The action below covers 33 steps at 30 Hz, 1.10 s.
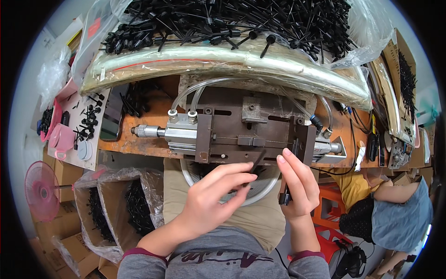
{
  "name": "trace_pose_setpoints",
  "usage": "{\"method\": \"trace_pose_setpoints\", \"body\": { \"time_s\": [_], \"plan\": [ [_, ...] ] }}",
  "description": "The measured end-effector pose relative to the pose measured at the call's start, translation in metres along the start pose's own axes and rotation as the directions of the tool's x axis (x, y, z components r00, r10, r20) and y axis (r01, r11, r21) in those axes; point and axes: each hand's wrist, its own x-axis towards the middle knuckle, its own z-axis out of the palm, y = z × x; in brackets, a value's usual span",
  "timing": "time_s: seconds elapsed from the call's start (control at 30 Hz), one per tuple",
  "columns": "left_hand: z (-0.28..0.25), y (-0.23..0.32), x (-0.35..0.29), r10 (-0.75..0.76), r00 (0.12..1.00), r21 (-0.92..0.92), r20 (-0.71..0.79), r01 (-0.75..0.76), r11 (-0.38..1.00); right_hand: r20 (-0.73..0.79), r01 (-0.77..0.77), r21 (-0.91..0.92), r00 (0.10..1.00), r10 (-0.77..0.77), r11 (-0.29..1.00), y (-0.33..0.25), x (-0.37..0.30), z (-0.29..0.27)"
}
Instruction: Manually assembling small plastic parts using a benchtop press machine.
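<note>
Prep stage, I reckon: left hand [211, 195] pinching dark rod [258, 162], right hand [301, 188] gripping black part [285, 196], near brown fixture [227, 124]; next move probably wants careful lining-up.

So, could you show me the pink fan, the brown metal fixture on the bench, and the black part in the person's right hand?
Pink fan [42, 191]: head view, middle of its round guard.
Brown metal fixture [232, 126]: head view, bare base plate.
Black part [285, 199]: head view, lower end.
</note>
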Motion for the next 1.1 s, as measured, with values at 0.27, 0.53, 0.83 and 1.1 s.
{"method": "trace_pose_setpoints", "body": {
  "time_s": [0.27,0.53,0.83,1.1],
  "plan": [
    [-0.006,0.011,-0.004,-0.365,0.917,-0.702,0.162,0.367,0.611,0.009,0.117,0.003,0.993,-0.117,0.993,0.001,-0.006,0.006],
    [-0.006,0.013,0.001,-0.021,0.997,-0.154,0.068,0.031,0.987,0.073,0.208,-0.084,0.977,-0.202,0.975,-0.006,0.012,0.006],
    [0.006,-0.011,0.001,0.109,0.987,0.553,0.122,-0.159,0.818,-0.07,-0.032,0.068,0.997,0.037,0.997,0.002,0.005,0.003],
    [0.012,-0.01,0.013,0.135,0.964,0.708,0.23,-0.261,0.656,-0.01,-0.053,0.253,0.998,0.057,0.966,0.007,-0.007,-0.003]
  ]
}}
